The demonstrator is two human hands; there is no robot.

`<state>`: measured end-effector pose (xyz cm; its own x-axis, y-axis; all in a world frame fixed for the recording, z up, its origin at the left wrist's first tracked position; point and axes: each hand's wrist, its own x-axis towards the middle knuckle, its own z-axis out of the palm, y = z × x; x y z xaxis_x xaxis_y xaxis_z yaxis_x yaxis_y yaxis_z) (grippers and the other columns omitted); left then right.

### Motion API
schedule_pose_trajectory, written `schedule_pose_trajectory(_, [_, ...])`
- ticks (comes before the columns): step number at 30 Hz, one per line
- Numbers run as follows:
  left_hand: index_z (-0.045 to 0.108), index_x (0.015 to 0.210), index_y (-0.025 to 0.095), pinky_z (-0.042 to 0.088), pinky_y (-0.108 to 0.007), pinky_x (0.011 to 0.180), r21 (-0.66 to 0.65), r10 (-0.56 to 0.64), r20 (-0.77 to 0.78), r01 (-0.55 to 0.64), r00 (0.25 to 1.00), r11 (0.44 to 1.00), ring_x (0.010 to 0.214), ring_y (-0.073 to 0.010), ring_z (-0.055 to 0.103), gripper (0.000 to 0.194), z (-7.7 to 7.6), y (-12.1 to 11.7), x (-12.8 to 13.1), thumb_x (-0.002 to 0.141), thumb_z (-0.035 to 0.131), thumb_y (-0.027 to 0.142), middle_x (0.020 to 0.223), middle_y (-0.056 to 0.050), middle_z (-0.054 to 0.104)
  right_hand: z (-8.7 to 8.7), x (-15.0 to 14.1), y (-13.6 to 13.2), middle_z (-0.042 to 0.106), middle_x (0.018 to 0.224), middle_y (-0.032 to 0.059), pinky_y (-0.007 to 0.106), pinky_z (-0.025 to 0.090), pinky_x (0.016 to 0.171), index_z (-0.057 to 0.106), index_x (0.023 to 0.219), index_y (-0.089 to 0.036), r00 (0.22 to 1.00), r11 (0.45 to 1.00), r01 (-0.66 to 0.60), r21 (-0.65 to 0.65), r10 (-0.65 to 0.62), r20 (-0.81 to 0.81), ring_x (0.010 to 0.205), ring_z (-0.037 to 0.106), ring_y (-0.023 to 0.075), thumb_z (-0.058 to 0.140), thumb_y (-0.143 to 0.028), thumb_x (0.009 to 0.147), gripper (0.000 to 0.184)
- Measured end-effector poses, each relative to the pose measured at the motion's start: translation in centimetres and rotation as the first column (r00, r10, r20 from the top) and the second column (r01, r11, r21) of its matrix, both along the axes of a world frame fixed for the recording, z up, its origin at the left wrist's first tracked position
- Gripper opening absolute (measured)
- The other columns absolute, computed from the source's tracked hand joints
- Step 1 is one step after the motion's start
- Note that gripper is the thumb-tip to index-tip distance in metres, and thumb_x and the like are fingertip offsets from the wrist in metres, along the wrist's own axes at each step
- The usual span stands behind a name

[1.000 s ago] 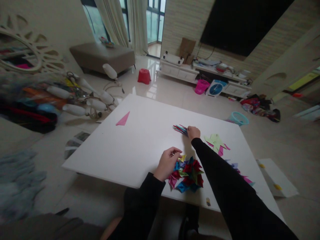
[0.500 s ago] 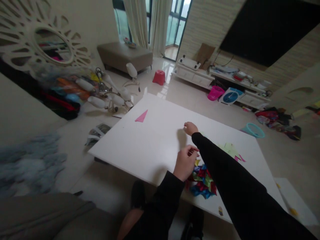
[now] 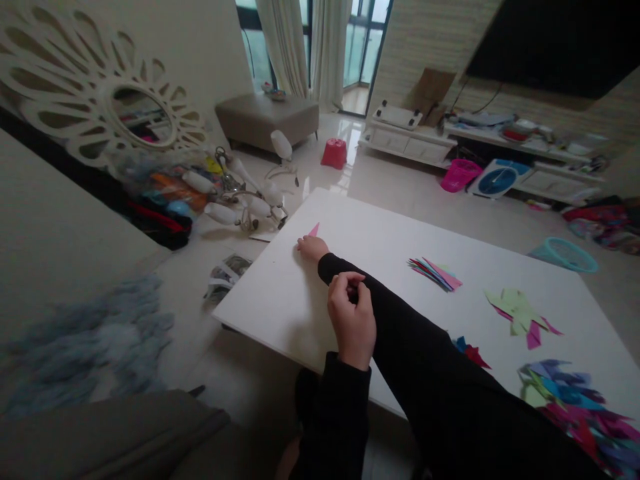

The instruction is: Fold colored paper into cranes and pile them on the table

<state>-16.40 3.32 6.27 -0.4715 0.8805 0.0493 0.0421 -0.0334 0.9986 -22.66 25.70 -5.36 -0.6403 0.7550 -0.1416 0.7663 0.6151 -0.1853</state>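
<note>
My right hand (image 3: 313, 249) reaches across the white table (image 3: 273, 300) to its far left part. Its fingers are bent down onto a pink folded paper (image 3: 315, 229), whose pointed tip sticks out beyond them; the rest is covered. Nearer to me, my left hand (image 3: 353, 323) is raised in front of the right forearm. Its fingers curl in towards the thumb, and nothing shows in them. Right of the arm lies a fanned stack of coloured folded papers (image 3: 434, 273). Green and pink folded pieces (image 3: 517, 308) are heaped farther right.
A large pile of colourful folded pieces (image 3: 575, 400) sits at the near right, and some blue and red ones (image 3: 470, 352) show beside my sleeve. Lamp parts (image 3: 250, 207) stand on the floor left of the table. A turquoise basket (image 3: 565, 253) is beyond the right edge.
My right hand has moved left across the table onto the pink paper. My left hand has come away from the coloured pieces. The view has turned, revealing more of the right side.
</note>
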Motion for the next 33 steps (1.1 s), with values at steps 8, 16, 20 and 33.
schedule_pose_trajectory(8, [0.062,0.090,0.020,0.046,-0.029,0.077,0.029,-0.075,0.070,0.073,0.995,0.997,0.082,-0.0185,0.060,0.008,0.9,-0.6,0.6,0.088,0.055,0.017,0.088,-0.004,0.065,2.7,3.6,-2.9,0.071,0.118,0.0226,0.040,0.047,0.096,0.069,0.110,-0.007,0.997,0.999,0.016,-0.040,-0.013,0.074,0.111,0.066,0.0256,0.045,-0.010,0.099,0.026])
schedule_pose_trajectory(16, [0.062,0.087,0.020,0.045,-0.027,0.073,0.040,-0.143,0.104,0.139,0.984,0.989,0.081,-0.0175,0.061,0.006,0.6,-0.3,1.1,0.084,0.058,0.019,0.087,-0.003,0.066,7.2,19.8,-13.6,0.074,0.093,0.0055,0.029,0.051,0.078,0.067,0.097,-0.017,0.797,0.900,0.433,-0.047,-0.407,-0.446,0.085,0.066,0.0167,0.049,-0.023,0.093,0.019])
schedule_pose_trajectory(20, [0.064,0.083,0.020,0.044,-0.027,0.069,0.009,-0.300,0.045,0.300,0.953,0.954,0.078,-0.0171,0.061,0.006,0.4,-1.0,3.6,0.084,0.059,0.019,0.082,-0.003,0.067,7.7,29.2,-23.0,0.065,0.070,-0.0025,0.030,0.051,0.066,0.062,0.080,-0.019,0.027,0.689,0.474,-0.548,-0.634,-0.773,0.065,0.061,0.0149,0.075,-0.034,0.074,0.021])
schedule_pose_trajectory(33, [0.068,0.111,0.022,0.049,-0.037,0.091,-0.188,-0.643,-0.711,0.804,0.284,0.564,0.104,-0.0237,0.060,0.029,-3.5,-5.1,13.8,0.086,0.063,0.008,0.114,-0.008,0.069,6.1,36.1,-30.5,0.064,0.073,-0.0043,0.026,0.054,0.056,0.059,0.078,-0.022,-0.488,0.441,0.260,-0.859,-0.708,-0.511,0.062,0.062,0.0129,0.084,-0.034,0.065,0.030])
